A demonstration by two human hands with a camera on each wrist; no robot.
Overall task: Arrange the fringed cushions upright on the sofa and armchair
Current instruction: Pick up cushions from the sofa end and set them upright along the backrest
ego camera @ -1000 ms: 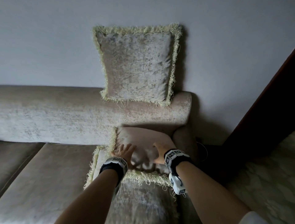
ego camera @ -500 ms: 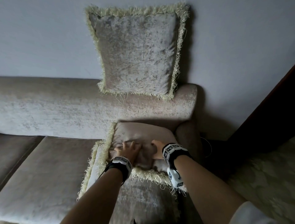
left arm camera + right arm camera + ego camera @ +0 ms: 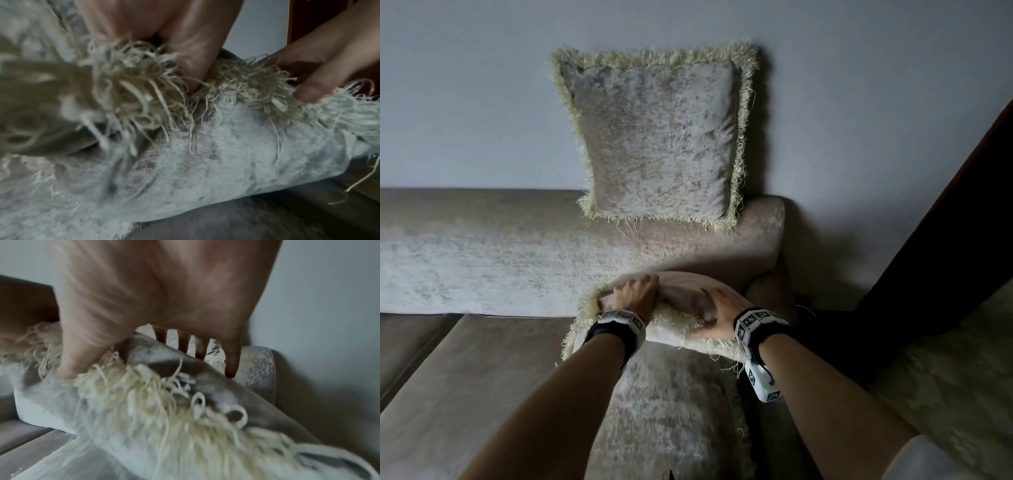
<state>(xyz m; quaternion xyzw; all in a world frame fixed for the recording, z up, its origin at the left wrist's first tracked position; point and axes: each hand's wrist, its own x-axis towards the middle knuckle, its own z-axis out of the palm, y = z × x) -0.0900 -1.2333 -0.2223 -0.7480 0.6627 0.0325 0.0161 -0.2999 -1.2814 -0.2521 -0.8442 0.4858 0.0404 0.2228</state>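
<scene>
A beige velvet cushion (image 3: pixel 679 286) with pale fringe is tipped up in the sofa's right corner, its fringed edge raised toward me. My left hand (image 3: pixel 635 294) grips that edge on the left and my right hand (image 3: pixel 722 308) grips it on the right. In the left wrist view the cushion (image 3: pixel 226 154) has my left hand (image 3: pixel 185 53) buried in its fringe. From the right wrist, my right hand (image 3: pixel 164 305) clamps the cushion (image 3: pixel 205 386), thumb in front and the other fingers behind. A second cushion (image 3: pixel 657 137) stands upright on the backrest against the wall. A third cushion (image 3: pixel 671 404) lies flat below my wrists.
The sofa backrest (image 3: pixel 482 246) runs left along the wall, with seat cushions (image 3: pixel 465 377) below it. The padded armrest (image 3: pixel 763 294) is just right of the held cushion. Dark wooden furniture (image 3: pixel 945 240) slants across the right side, above a patterned surface (image 3: pixel 945 377).
My hands went from lying on the flat cushion's face to gripping its fringed edge. That edge has risen, so the cushion now tips up toward the backrest.
</scene>
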